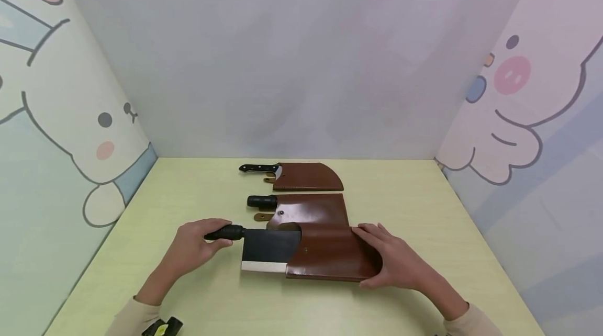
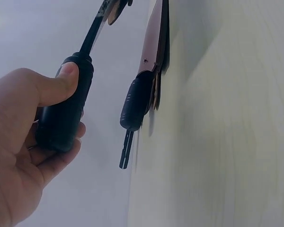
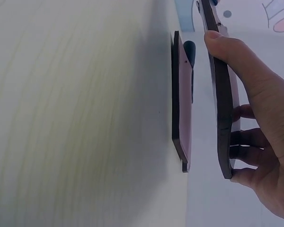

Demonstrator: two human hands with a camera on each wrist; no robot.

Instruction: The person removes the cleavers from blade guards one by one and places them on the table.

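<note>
A cleaver (image 1: 270, 246) with a dark blade and a bright cutting edge is partly inside a brown leather sheath (image 1: 334, 252). My left hand (image 1: 195, 244) grips its black handle (image 2: 66, 104), thumb along the near side. At the sheath's far right end, my right hand (image 1: 393, 257) holds it by opposite edges, thumb on one and fingers on the other. In the right wrist view the held sheath (image 3: 222, 104) is raised off the table. The tip of the blade is hidden in the leather.
Behind the held cleaver lies a second sheathed cleaver (image 1: 313, 208) with a black handle, partly covered from above. Farther back rests a riveted-handled knife in a curved brown sheath (image 1: 308, 176). The pale wooden table (image 1: 198, 184) meets a grey back wall (image 1: 292, 64) and cartoon-printed side walls.
</note>
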